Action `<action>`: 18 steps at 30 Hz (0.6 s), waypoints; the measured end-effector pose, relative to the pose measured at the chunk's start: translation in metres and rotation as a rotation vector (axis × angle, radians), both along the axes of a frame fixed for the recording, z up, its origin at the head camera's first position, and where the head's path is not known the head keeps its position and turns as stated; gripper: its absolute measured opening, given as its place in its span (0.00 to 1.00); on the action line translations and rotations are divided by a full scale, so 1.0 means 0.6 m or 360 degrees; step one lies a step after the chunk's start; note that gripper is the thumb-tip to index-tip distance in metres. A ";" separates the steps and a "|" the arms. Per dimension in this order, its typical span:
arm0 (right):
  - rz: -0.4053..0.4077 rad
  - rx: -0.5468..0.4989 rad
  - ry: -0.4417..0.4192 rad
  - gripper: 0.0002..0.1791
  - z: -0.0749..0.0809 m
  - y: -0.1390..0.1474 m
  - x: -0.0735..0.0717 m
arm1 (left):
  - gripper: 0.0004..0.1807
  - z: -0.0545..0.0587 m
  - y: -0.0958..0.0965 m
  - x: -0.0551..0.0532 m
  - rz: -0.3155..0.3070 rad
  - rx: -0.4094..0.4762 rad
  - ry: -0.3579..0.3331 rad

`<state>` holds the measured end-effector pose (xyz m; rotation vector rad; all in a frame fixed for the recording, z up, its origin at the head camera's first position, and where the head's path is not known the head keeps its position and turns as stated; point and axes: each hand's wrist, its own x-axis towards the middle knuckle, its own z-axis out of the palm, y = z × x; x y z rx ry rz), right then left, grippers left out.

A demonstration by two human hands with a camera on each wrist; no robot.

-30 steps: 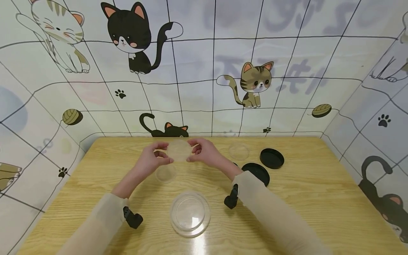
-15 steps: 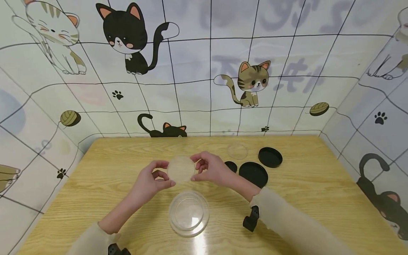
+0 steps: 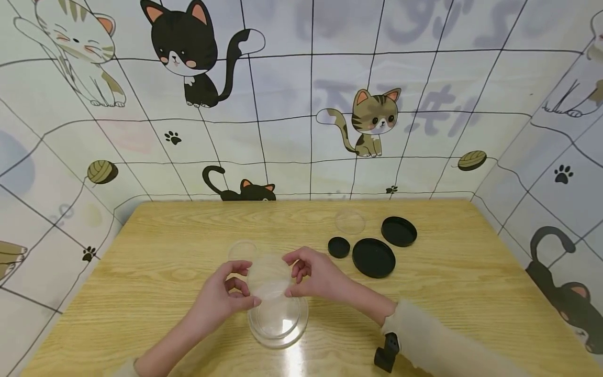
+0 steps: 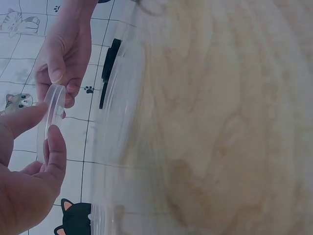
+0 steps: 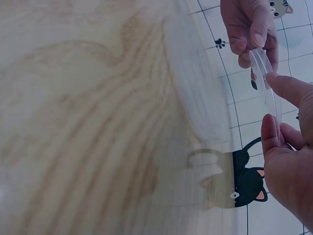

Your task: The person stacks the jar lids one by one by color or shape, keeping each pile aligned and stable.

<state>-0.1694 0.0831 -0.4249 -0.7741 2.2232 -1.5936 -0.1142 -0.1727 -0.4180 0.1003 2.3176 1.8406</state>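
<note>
At the near middle of the table (image 3: 155, 293), a clear dish stack (image 3: 278, 332) is set flat, a smaller ring being seen within a larger; whether the two are nested or merely piled cannot be told. The black wrist camera (image 3: 386, 353) is worn at about 4 o'clock from the held disc, 12 being taken as straight away from the person.

Above the table, a clear disc (image 3: 268, 276) is held by both hands, its rim pinched between thumb and fingers at opposite sides: by the left hand (image 3: 228, 293) from about 8 o'clock, by the right hand (image 3: 317, 275) from 3. Neither hand is nearer. The disc, being round, is given no long axis; in both wrist views it is shown edge-on, roughly level and apart from the tabletop. The governing relation is judged to be that the stack lies at about 6 o'clock, its far rim overlapped by the disc in the head view.

Farther off, a second clear disc (image 3: 243, 249) is placed between 10 and 11 o'clock; three black lids (image 3: 374, 258) and a faint clear disc (image 3: 350, 221) are grouped between 2 and 3. The cat-printed backdrop (image 3: 287, 141) is hung behind.
</note>
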 end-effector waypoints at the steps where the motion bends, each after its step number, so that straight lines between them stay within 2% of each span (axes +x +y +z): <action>1: 0.0008 0.0001 -0.0006 0.34 -0.002 0.000 0.003 | 0.40 -0.001 0.000 0.004 -0.0005 0.0001 -0.0010; 10: 0.0047 0.0060 -0.0014 0.33 -0.026 0.003 0.025 | 0.41 -0.023 0.001 0.031 -0.0064 0.0012 -0.0067; 18: 0.0083 0.0140 -0.0024 0.33 -0.039 -0.001 0.036 | 0.42 -0.048 -0.001 0.044 -0.0064 -0.0056 -0.0005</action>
